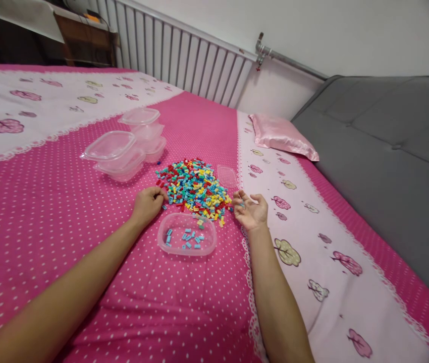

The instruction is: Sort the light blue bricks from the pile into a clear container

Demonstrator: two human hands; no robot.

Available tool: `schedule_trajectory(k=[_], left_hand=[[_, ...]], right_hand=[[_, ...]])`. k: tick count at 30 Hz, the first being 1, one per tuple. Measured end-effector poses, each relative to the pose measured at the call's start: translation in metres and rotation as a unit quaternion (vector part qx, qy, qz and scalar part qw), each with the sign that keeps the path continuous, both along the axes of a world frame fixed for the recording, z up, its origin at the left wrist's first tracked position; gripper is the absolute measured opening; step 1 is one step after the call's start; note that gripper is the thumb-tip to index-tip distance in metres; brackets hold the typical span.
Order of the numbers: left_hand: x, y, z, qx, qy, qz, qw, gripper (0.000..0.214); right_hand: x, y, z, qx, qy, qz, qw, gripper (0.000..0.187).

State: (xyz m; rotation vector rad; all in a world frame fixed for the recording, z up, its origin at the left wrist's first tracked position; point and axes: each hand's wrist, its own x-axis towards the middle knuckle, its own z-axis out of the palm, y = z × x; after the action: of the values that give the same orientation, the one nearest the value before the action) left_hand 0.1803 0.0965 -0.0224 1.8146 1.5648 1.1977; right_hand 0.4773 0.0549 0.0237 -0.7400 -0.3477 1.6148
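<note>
A heap of small plastic building bricks [195, 186] in red, yellow, blue and green lies on the bed. My left hand [148, 204] is closed at the heap's left edge, its fingertips pressed together, and what they hold, if anything, is hidden. On the heap's right side, my right hand [251, 209] is turned palm up with curled fingers and the thumb apart. A small light-blue brick [242, 204] shows at its fingers. Between my forearms stands a clear plastic container [187, 250] with several light-blue bricks inside.
Stacked clear containers [118, 156] stand left of the heap, with more containers [147, 131] behind. A clear lid [227, 176] lies at the heap's right. Farther back are a pink pillow [282, 137], a grey headboard [384, 131] and a radiator [184, 50].
</note>
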Motion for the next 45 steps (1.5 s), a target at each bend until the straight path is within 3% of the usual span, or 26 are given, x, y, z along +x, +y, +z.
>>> schedule_trajectory(k=[5,13,17,20,26,29,32,37,42,45], left_hand=[[-0.001,0.001,-0.002,0.001,0.002,0.000,1.000,0.022],[-0.001,0.001,-0.002,-0.002,0.005,0.001,1.000,0.022],[0.000,0.000,0.000,-0.005,0.008,0.003,1.000,0.022],[0.000,0.000,0.001,-0.007,0.010,0.005,1.000,0.022],[0.000,0.000,0.001,-0.004,0.004,0.003,1.000,0.022],[0.000,-0.001,0.001,-0.005,0.002,0.003,1.000,0.022],[0.000,-0.001,0.002,-0.007,0.001,0.003,1.000,0.021],[0.000,0.000,0.000,-0.008,-0.001,0.000,1.000,0.021],[0.000,0.000,0.000,-0.008,-0.002,-0.001,1.000,0.021],[0.000,0.000,0.000,-0.006,-0.001,-0.001,1.000,0.021]], right_hand=[[-0.003,0.002,-0.001,-0.013,-0.031,-0.021,0.999,0.023],[-0.009,0.007,-0.010,0.000,-0.234,-0.036,0.971,0.026],[-0.009,0.004,-0.018,0.002,-0.402,-0.025,0.915,0.027],[-0.005,0.003,-0.025,0.044,-0.499,0.015,0.865,0.026],[0.002,0.007,-0.033,0.076,-0.672,0.057,0.735,0.025],[0.003,0.009,-0.036,0.080,-0.695,0.049,0.712,0.026],[0.004,0.009,-0.037,0.073,-0.668,0.049,0.739,0.029],[0.003,0.003,-0.027,0.052,-0.510,0.062,0.856,0.035],[0.004,0.001,-0.006,0.012,-0.210,0.077,0.975,0.028],[0.006,0.001,0.001,-0.011,-0.046,0.067,0.997,0.020]])
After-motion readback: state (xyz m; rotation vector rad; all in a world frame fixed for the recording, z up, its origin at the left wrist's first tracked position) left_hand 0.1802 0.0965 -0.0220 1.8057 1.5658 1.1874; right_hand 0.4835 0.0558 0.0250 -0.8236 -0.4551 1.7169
